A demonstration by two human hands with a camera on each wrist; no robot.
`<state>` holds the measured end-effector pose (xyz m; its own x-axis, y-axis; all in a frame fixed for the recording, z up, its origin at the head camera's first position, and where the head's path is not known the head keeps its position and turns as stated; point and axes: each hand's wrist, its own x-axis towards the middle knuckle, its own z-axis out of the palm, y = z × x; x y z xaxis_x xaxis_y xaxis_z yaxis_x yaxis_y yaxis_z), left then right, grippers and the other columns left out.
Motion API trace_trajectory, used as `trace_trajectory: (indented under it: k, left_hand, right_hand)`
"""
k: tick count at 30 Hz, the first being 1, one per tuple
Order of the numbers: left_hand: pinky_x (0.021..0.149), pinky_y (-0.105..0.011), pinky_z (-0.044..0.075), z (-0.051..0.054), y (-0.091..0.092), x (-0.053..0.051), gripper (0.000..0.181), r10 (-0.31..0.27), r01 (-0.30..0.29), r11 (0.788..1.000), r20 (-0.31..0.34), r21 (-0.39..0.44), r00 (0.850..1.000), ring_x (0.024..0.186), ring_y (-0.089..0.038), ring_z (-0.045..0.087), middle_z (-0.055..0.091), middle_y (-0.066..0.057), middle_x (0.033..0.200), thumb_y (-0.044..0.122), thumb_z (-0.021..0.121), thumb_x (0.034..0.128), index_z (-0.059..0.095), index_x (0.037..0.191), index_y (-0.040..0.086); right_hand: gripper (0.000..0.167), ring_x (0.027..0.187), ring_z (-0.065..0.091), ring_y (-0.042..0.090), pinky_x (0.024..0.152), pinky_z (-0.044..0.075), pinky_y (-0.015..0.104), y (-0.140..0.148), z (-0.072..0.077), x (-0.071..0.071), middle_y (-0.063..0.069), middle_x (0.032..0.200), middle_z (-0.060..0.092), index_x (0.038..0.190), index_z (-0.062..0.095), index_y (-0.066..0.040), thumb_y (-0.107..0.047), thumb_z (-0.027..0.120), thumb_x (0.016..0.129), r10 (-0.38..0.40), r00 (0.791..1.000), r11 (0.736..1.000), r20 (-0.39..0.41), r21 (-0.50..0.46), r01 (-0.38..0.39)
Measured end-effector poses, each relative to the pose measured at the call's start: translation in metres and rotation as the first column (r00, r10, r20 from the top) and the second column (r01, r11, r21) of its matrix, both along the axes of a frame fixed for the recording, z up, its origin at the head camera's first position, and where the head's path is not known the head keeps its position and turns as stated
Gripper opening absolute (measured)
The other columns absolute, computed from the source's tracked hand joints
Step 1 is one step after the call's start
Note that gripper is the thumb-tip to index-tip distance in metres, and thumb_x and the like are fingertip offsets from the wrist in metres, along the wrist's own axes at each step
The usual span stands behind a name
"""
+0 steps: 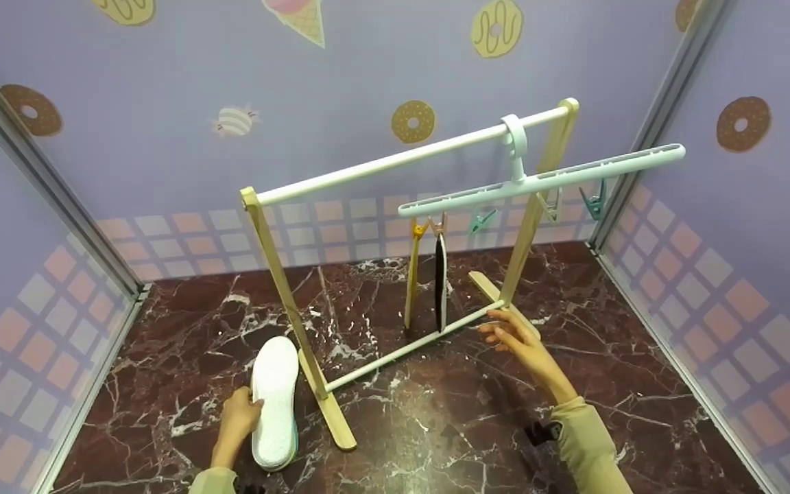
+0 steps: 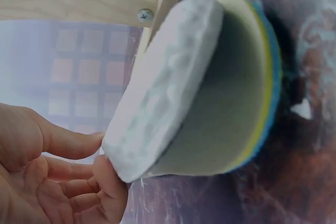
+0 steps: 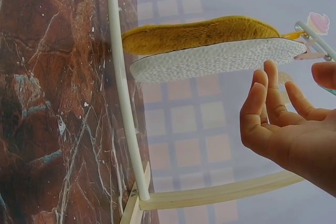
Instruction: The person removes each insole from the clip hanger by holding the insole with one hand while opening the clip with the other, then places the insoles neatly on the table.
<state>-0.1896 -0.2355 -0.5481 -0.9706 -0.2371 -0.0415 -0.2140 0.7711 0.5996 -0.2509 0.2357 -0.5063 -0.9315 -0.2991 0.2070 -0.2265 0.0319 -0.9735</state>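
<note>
L hand (image 1: 239,413) pinching wht insole (image 1: 276,391), donut-print wall (image 1: 347,89)

A glossy, dark red marble-patterned surface (image 1: 642,425) with pale veins carries everything here. The wooden hanging rack (image 1: 280,288) stands on it on two flat feet. Just beside the left foot (image 1: 334,415) lies a pile of insoles (image 1: 275,398), a white one uppermost, yellow and blue edges beneath. A small white scrap (image 2: 303,109) lies near the pile.
</note>
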Motion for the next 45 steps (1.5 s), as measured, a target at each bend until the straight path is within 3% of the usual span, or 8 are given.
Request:
trace_trajectory:
  k: [5, 8, 14, 23, 28, 38, 45]
  left_hand:
    - [0.068, -0.052, 0.042, -0.003, -0.001, 0.0, 0.018, -0.002, 0.002, 1.0, -0.009, -0.009, 1.0, 0.08, -0.049, 0.053, 0.057, -0.032, 0.08, 0.004, 0.052, 0.0802, 0.052, 0.081, -0.015]
    - [0.066, -0.051, 0.041, -0.004, -0.001, -0.001, 0.017, -0.005, 0.005, 1.0, 0.003, -0.007, 1.0, 0.076, -0.047, 0.053, 0.055, -0.031, 0.077, 0.004, 0.051, 0.0815, 0.05, 0.075, -0.011]
    - [0.066, -0.052, 0.043, -0.009, -0.001, -0.003, 0.017, 0.0, 0.0, 1.0, 0.012, -0.01, 1.0, 0.082, -0.051, 0.053, 0.055, -0.037, 0.086, 0.004, 0.05, 0.0818, 0.05, 0.08, -0.013]
    - [0.066, -0.054, 0.042, -0.012, -0.001, -0.003, 0.015, 0.008, -0.009, 1.0, -0.074, -0.025, 0.997, 0.082, -0.053, 0.052, 0.056, -0.036, 0.082, 0.003, 0.054, 0.078, 0.051, 0.076, -0.012]
    - [0.062, -0.052, 0.041, -0.011, 0.0, -0.002, 0.015, 0.002, -0.005, 0.999, -0.113, -0.032, 0.994, 0.076, -0.052, 0.053, 0.056, -0.034, 0.075, 0.003, 0.055, 0.0765, 0.048, 0.07, -0.01]
    - [0.052, -0.038, 0.036, -0.01, -0.001, 0.001, 0.02, 0.002, -0.005, 1.0, -0.112, -0.027, 0.994, 0.056, -0.027, 0.046, 0.043, -0.009, 0.056, 0.002, 0.056, 0.0764, 0.042, 0.063, -0.002]
    - [0.05, -0.032, 0.035, -0.007, 0.0, 0.004, 0.015, 0.009, -0.01, 1.0, -0.128, -0.003, 0.992, 0.055, -0.022, 0.043, 0.041, -0.005, 0.056, 0.003, 0.054, 0.0781, 0.047, 0.068, -0.005]
  right_hand:
    - [0.029, 0.086, 0.06, 0.007, 0.072, 0.048, 0.025, 0.002, -0.003, -0.002, 0.012, 0.105, 0.061, 0.122, 0.044, -0.008, -0.01, 0.042, 0.093, 0.015, 1.0, 1.0, -0.018, -0.005, -0.015]
    - [0.03, 0.087, 0.06, 0.009, 0.072, 0.047, 0.025, 0.003, -0.004, -0.002, 0.012, 0.105, 0.06, 0.123, 0.043, -0.006, -0.011, 0.042, 0.094, 0.021, 0.999, 1.0, -0.026, 0.005, -0.021]
    - [0.029, 0.088, 0.06, 0.016, 0.072, 0.048, 0.028, 0.003, -0.003, 0.0, 0.015, 0.106, 0.059, 0.122, 0.044, -0.008, -0.012, 0.042, 0.094, 0.017, 0.999, 1.0, -0.032, 0.012, -0.016]
    - [0.035, 0.092, 0.059, 0.013, 0.076, 0.046, 0.026, 0.004, -0.002, 0.002, 0.018, 0.112, 0.056, 0.127, 0.039, -0.003, -0.015, 0.041, 0.094, -0.001, 1.0, 0.998, 0.024, 0.055, 0.0]
    - [0.033, 0.09, 0.059, 0.009, 0.075, 0.046, 0.027, 0.004, -0.002, 0.002, 0.019, 0.111, 0.056, 0.126, 0.039, -0.003, -0.014, 0.041, 0.094, -0.001, 1.0, 0.998, 0.009, 0.057, 0.0]
    - [0.033, 0.087, 0.058, 0.006, 0.075, 0.047, 0.029, 0.003, -0.003, 0.002, 0.005, 0.107, 0.059, 0.126, 0.04, -0.004, -0.013, 0.041, 0.094, -0.002, 1.0, 0.999, 0.024, 0.037, 0.001]
    - [0.035, 0.087, 0.058, 0.006, 0.075, 0.046, 0.028, 0.002, -0.003, 0.001, 0.023, 0.111, 0.055, 0.127, 0.037, 0.0, -0.012, 0.041, 0.094, -0.007, 0.999, 0.999, 0.038, 0.034, 0.006]
